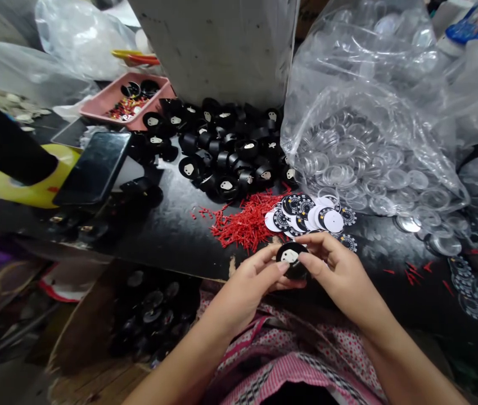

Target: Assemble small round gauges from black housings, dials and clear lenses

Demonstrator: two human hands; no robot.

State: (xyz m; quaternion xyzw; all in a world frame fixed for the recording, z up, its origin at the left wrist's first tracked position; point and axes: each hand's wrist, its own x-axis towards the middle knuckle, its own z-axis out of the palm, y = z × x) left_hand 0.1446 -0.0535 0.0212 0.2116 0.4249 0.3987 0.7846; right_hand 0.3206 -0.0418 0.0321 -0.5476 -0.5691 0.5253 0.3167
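Observation:
Between my two hands is a round black plastic case [293, 266] with a white piece inside, held over the table's front edge. My left hand [258, 270] grips it from the left, with the thumb near the white piece. From the other side my right hand [334, 264] closes on the rim, thumb resting at the white piece. Just beyond lie a heap of small red clock hands [245, 222] and a pile of printed dial discs [302, 214], some showing their plain white side. More black cases [226, 152] are heaped behind them.
A clear bag [361, 152] of transparent round covers stands at the right. At the left are a pink tray [95, 107] of small parts and a phone [93, 169] beside a yellow-based roll [23, 185]. Below the table, a cardboard box [79, 343] holds black pieces.

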